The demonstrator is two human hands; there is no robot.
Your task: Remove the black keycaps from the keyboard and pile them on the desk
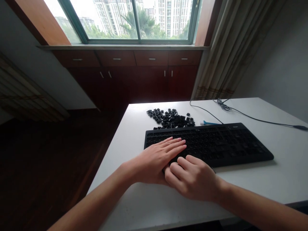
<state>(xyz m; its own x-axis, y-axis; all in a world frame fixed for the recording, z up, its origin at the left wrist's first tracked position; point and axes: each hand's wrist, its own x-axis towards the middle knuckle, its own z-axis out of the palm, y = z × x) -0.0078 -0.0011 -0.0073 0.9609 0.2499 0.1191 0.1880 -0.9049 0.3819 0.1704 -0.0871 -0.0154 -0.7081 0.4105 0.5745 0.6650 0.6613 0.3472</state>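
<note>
Your left hand (156, 160) lies flat, palm down, on the left end of the flat black plastic computer keyboard (216, 144), its fingers (176, 145) stretched out straight and held close together, clamped on nothing. Your right hand (192, 179) rests just beside it at the keyboard's near edge, touching the left hand's little-finger side; its fingers (179, 165) are curled inward at the knuckles, and you cannot tell whether they pinch anything, since their tips are hidden. The keyboard runs from under your left fingertips away to the right of both hands, lying flat on the white rectangular table top (276, 179). Beyond your left fingertips, just past the keyboard's far edge, lies a loose heap of small black plastic keycaps (172, 118). To the right of that heap, still beyond the fingers, a slim blue plastic tool (209, 123) lies against the keyboard's far edge. A thin black cable (252, 118) leaves the keyboard's far side and trails across the table well to the right of your right hand. Farther off stand dark red-brown wooden cabinets (134, 77) beneath a green-framed window (134, 19).
</note>
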